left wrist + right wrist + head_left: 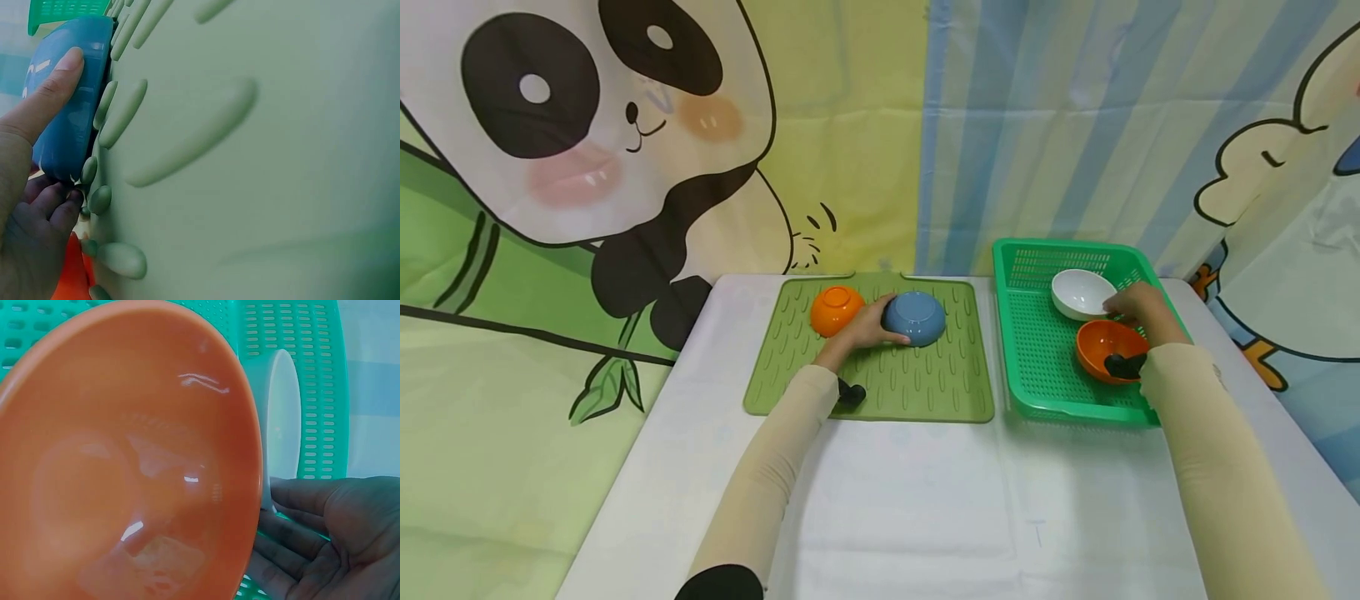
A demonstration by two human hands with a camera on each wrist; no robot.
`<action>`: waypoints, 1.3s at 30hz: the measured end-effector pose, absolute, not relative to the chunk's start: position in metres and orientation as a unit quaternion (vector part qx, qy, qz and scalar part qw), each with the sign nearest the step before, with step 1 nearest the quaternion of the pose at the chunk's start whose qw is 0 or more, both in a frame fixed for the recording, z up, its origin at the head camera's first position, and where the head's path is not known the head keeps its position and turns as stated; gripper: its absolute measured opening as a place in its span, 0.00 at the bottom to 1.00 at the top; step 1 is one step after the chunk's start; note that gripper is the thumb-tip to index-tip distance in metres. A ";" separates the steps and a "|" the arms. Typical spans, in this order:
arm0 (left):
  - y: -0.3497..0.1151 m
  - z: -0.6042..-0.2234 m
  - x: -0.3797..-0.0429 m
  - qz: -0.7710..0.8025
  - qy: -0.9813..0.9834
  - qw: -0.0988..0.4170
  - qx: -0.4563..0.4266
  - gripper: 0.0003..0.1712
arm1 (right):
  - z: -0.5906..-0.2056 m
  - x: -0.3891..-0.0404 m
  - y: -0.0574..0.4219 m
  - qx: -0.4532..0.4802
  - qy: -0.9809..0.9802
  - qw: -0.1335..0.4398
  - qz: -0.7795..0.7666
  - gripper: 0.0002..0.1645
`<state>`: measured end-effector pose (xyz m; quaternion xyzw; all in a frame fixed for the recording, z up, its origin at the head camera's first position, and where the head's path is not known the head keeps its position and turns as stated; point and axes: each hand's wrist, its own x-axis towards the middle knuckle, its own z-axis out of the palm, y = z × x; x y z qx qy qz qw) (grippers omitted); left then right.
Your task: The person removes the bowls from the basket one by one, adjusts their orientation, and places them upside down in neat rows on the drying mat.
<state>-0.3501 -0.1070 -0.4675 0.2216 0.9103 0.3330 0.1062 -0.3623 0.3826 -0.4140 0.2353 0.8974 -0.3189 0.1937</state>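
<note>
On the green drying mat [917, 396], a blue bowl [917, 317] lies upside down. My left hand [867, 327] grips it from the left, its thumb [62, 78] along the bowl's side and the other fingers curled at the opposite side. Just left of that hand sits an overturned orange bowl [835, 308]. Inside the green basket [1028, 358], my right hand [1144, 310] pinches the right edge of an upright white bowl [1081, 293]. A second orange bowl [131, 456] stands upright in front of the white one, below the right hand.
Both mat and basket rest on a white-covered table [917, 508], the basket to the right of the mat. Behind the table hangs a printed curtain [865, 142] with a panda. Dark wrist-camera mounts show at both wrists.
</note>
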 end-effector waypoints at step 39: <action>-0.107 -0.466 -0.349 0.334 0.909 0.111 0.222 0.59 | -0.379 -0.321 0.355 0.130 0.869 0.104 -0.465 0.29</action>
